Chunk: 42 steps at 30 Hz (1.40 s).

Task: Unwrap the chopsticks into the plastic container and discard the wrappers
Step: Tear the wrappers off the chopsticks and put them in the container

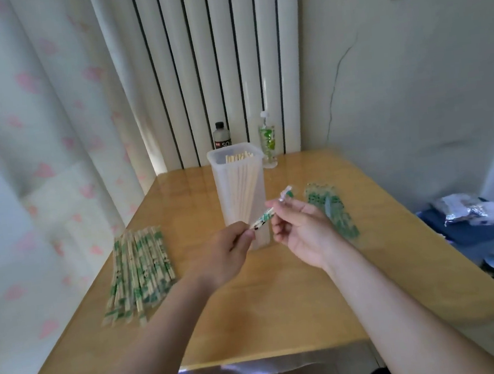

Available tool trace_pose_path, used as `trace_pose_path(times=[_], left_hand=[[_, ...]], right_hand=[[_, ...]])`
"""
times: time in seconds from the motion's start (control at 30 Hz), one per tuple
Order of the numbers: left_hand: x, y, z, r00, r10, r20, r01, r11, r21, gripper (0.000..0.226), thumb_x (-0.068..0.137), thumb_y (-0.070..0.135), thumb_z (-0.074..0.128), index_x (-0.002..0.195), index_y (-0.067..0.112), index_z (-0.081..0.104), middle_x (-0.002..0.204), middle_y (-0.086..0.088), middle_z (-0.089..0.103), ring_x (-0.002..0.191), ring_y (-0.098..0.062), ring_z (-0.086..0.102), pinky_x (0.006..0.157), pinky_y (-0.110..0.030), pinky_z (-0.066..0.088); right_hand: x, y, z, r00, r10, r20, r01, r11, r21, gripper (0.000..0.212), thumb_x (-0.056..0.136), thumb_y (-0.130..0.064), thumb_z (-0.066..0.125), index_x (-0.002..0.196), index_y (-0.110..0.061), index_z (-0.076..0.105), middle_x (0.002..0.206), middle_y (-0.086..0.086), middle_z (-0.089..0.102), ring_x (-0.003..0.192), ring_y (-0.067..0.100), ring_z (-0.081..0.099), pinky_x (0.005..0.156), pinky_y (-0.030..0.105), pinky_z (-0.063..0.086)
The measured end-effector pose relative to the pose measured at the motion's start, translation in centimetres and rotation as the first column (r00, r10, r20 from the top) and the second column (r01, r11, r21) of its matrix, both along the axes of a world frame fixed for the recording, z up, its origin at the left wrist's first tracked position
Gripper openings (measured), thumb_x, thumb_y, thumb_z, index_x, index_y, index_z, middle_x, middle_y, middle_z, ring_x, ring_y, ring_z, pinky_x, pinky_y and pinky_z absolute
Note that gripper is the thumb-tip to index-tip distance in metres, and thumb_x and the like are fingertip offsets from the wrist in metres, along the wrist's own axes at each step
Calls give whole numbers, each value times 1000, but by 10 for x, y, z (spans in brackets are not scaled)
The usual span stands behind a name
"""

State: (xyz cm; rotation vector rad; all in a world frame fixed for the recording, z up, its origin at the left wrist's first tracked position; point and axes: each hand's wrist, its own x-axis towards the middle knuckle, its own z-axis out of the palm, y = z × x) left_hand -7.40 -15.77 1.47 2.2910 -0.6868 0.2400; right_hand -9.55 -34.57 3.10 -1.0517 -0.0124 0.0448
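Wrapped chopstick pair (263, 219), held just in front of the plastic container (223, 195), above the surface (282, 305).
Container: translucent, upright, holding bare chopsticks (238, 158). I see the left grip (228, 249) pinching the pair's near end and the right grip (300, 227) pinching the green-printed wrapper tip (286, 193). Wrapped stock (138, 268) lies to the left, empty wrappers (332, 208) to the right.

We've got a wooden table (281, 290) pushed up against a white radiator (219, 52), with a dark bottle (221, 136) and a green pouch (267, 142) standing at its far edge. Pink-spotted curtain (34, 117) on the left, blue cloth (482, 229) heaped at the right.
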Motion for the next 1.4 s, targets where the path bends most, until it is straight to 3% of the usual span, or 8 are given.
trace_pose_path(times=[0.17, 0.33, 0.47, 0.6, 0.73, 1.0, 1.23, 1.4], left_hand=[[0, -19, 6, 991, -31, -128, 17, 994, -106, 25, 104, 19, 52, 84, 16, 67, 54, 15, 49, 51, -1, 44, 53, -16, 33], [-3, -31, 8, 982, -61, -179, 41, 993, -114, 24, 104, 17, 51, 88, 10, 68, 50, 22, 49, 51, 0, 43, 53, -14, 33], [0, -34, 9, 980, -70, -185, 54, 995, -88, 25, 105, 19, 51, 91, 7, 69, 52, 23, 51, 51, 1, 44, 54, -14, 33], [2, -41, 13, 979, -71, -189, 51, 993, -107, 27, 105, 18, 50, 89, 5, 68, 50, 18, 47, 48, -1, 40, 51, -14, 33], [3, -44, 18, 981, -83, -177, 62, 991, -120, 28, 105, 17, 49, 90, 4, 68, 53, 17, 49, 51, -1, 40, 52, -14, 34], [6, -32, 14, 979, -36, -200, 26, 998, -50, 25, 105, 25, 51, 85, 23, 67, 48, 17, 45, 48, -2, 40, 52, -18, 32], [6, -41, 16, 983, -34, -180, 26, 999, -47, 25, 104, 24, 51, 89, 16, 69, 52, 20, 50, 52, -1, 44, 53, -18, 35], [4, -32, 15, 979, -35, -199, 27, 999, -42, 25, 105, 27, 50, 88, 20, 67, 51, 14, 43, 49, -3, 39, 53, -18, 33]], right_hand=[[-1, -2, -13, 998, 0, -68, 6, 996, 91, 19, 93, -11, 68, 109, -2, 75, 69, 6, 58, 59, 15, 51, 53, 26, 45], [0, -18, -12, 996, -75, -52, 76, 997, 14, 26, 78, -16, 78, 100, -2, 78, 71, 3, 60, 61, 15, 54, 54, 28, 43], [3, -32, -10, 980, -194, -50, 197, 979, 60, 14, 88, -8, 74, 99, 0, 77, 75, 4, 63, 65, 15, 58, 55, 28, 42], [2, -27, -14, 984, -165, -63, 169, 983, 74, 16, 93, -12, 71, 105, -3, 77, 76, 5, 66, 66, 17, 59, 55, 30, 43], [-1, -14, -17, 992, -100, -72, 100, 995, -3, 19, 91, -12, 74, 106, -2, 77, 88, 13, 70, 67, 17, 57, 55, 30, 42], [6, -29, -12, 970, -231, -80, 236, 970, 58, 12, 90, -8, 73, 100, -2, 78, 76, 1, 70, 66, 15, 58, 55, 28, 42], [0, -9, -20, 981, -175, -85, 176, 984, 9, 15, 90, -12, 74, 101, -1, 76, 78, 8, 69, 64, 16, 58, 52, 28, 42], [4, -28, -11, 947, -302, -112, 305, 953, 2, 15, 86, -11, 77, 98, -2, 78, 83, 4, 70, 69, 14, 59, 55, 26, 43]])
